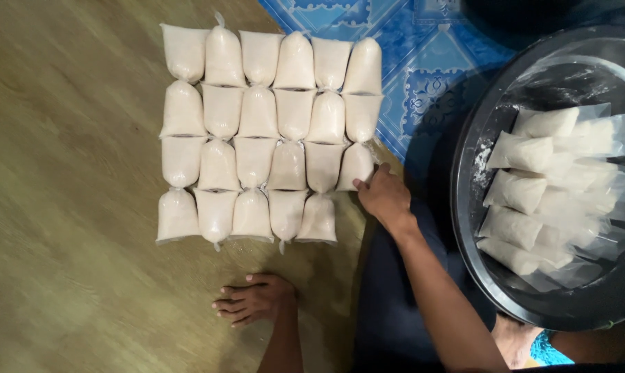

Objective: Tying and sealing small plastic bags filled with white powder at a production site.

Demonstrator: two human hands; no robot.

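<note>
Fingertips (365, 184) pressed against the lower edge of a white powder-filled bag (356, 166), the rightmost one of the third row. Right hand (385, 197) loosely curled, knuckles up, fingers bent toward the bag's bottom corner; touching it for certain, but whether gripping or merely nudging cannot be told. Bag lying flat, just ahead of and left of the fingertips, edge to edge with its neighbours. Beyond it, the whole grid of sealed bags (271, 135) laid in four tight rows on the wooden floor (70, 207), bottom row one bag short at the right end, right beside the hand. Left hand nowhere in view. Bare foot (253, 298) resting on the floor below the grid, apart from the bags. Off to the right, a dark round basin (468, 207) holding more filled bags (526, 193) in a loose heap. Blue patterned mat (409, 62) under the basin and the grid's upper right corner.
</note>
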